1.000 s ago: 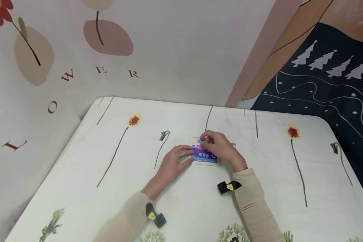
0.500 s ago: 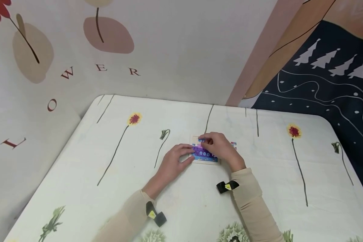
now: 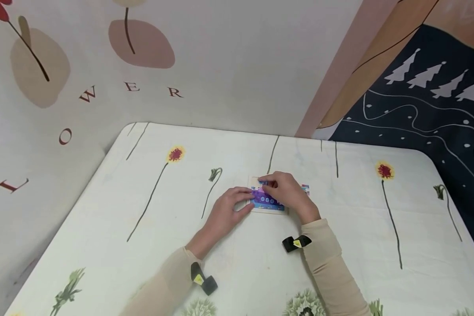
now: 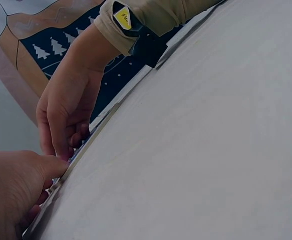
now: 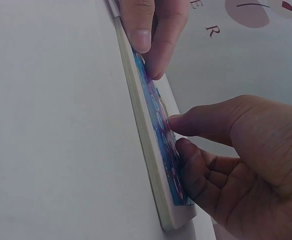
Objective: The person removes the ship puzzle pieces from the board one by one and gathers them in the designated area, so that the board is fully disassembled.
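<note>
Puzzle board point(image 5: 147, 135) on desk point(image 3: 253, 263), between left hand point(image 3: 227, 208) and right hand point(image 3: 287, 188), purple ship point(image 3: 267, 200) runs left to right | left: loose, fingers on board's left edge | right: nearer board's far side, seems to pinch blue puzzle piece point(image 3: 263, 182) there

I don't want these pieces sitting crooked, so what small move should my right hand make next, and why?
Perhaps nudge the blue piece gently into line: your right hand pinches it, bare board shows beside it, and your left hand rests at the board's left side, likely steadying it.
</note>
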The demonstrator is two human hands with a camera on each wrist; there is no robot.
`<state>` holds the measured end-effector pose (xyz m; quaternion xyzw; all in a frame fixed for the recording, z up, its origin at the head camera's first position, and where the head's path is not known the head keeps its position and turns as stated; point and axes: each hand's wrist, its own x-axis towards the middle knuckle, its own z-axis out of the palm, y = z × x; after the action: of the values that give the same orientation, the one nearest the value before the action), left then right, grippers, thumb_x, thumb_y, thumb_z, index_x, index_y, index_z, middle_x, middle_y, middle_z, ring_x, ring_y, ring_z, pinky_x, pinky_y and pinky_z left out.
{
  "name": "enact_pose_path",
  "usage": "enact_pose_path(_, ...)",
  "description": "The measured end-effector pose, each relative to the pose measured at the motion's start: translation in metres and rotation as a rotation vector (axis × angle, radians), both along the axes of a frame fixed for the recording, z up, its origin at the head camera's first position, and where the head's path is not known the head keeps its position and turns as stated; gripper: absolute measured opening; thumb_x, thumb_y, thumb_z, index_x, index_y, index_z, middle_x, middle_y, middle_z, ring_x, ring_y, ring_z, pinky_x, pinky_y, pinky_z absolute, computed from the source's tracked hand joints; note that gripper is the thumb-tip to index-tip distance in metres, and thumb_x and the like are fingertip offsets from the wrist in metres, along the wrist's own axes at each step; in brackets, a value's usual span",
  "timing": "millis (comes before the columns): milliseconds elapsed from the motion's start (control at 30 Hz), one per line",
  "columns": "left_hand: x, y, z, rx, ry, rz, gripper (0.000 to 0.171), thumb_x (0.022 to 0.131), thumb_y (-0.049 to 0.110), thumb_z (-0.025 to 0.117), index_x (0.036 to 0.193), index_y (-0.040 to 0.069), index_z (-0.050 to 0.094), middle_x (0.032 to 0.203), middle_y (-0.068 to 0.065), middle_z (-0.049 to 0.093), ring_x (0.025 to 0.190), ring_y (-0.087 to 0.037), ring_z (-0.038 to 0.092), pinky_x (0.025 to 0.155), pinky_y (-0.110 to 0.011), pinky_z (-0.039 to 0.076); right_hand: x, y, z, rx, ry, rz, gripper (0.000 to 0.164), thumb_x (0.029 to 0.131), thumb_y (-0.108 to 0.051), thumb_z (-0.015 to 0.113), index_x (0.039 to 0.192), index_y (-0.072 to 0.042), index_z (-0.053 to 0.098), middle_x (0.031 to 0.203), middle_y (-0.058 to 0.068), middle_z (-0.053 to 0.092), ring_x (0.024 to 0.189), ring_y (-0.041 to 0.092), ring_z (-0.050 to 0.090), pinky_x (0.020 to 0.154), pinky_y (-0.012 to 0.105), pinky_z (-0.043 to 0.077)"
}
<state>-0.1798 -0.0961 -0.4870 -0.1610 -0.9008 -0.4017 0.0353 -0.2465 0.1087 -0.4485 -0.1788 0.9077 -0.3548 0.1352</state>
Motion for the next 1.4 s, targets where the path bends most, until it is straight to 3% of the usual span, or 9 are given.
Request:
enact_pose_path(367, -0.0003, 0.0001, 0.0023, 0.005, -0.007, -0.001, 0.026, 0.095, 0.019, 0.077, 0.119, 0.008, 0.078, 0.130, -0.003, 0.069, 0.127, -0.023, 0.061, 0.111, -0.041, 0.048, -0.0024, -0.0010, -0.0041, -0.029, 0.076, 0.016, 0.022, 0.101, -0.006, 0.061, 0.118, -0.007, 0.076, 0.093, 0.008, 0.056, 0.080, 0.022, 0.049, 0.069, 0.033, 0.042)
enact_pose_path(533, -0.0001, 0.0000, 0.0012, 0.000, 0.006, -0.009, 0.025, 0.095, 0.019, 0.077, 0.117, 0.008, 0.079, 0.130, -0.004, 0.069, 0.126, -0.024, 0.061, 0.110, -0.042, 0.049, -0.0003, -0.0012, -0.0047, -0.007, 0.070, 0.002, 0.022, 0.102, -0.006, 0.059, 0.118, -0.009, 0.074, 0.102, 0.011, 0.054, 0.081, 0.023, 0.047, 0.071, 0.036, 0.042)
enact_pose_path(733, 0.0008, -0.0003, 0.0012, -0.031, 0.040, -0.035, 0.022, 0.096, 0.018, 0.075, 0.117, 0.011, 0.079, 0.131, -0.003, 0.068, 0.127, -0.025, 0.060, 0.110, -0.042, 0.049, 0.0015, -0.0018, -0.0035, 0.010, 0.052, -0.008, 0.024, 0.104, -0.007, 0.055, 0.120, -0.010, 0.072, 0.118, 0.015, 0.052, 0.091, 0.028, 0.055, 0.085, 0.046, 0.050)
enact_pose_path(900, 0.0010, -0.0002, 0.0034, -0.040, 0.026, -0.039, 0.024, 0.098, 0.019, 0.074, 0.120, 0.011, 0.078, 0.133, -0.004, 0.067, 0.129, -0.024, 0.058, 0.112, -0.041, 0.047, 0.0005, -0.0028, -0.0042, 0.002, 0.051, -0.007, 0.024, 0.105, -0.007, 0.052, 0.120, -0.009, 0.070, 0.126, 0.016, 0.050, 0.102, 0.032, 0.059, 0.095, 0.052, 0.052)
enact_pose_path(1400, 0.0007, -0.0008, 0.0020, -0.039, 0.038, -0.041, 0.023, 0.097, 0.018, 0.075, 0.119, 0.011, 0.079, 0.133, -0.003, 0.067, 0.128, -0.024, 0.058, 0.111, -0.040, 0.047, -0.0027, 0.0005, -0.0044, -0.026, 0.078, 0.019, 0.023, 0.103, -0.005, 0.055, 0.121, -0.006, 0.071, 0.119, 0.015, 0.057, 0.098, 0.028, 0.057, 0.091, 0.047, 0.051)
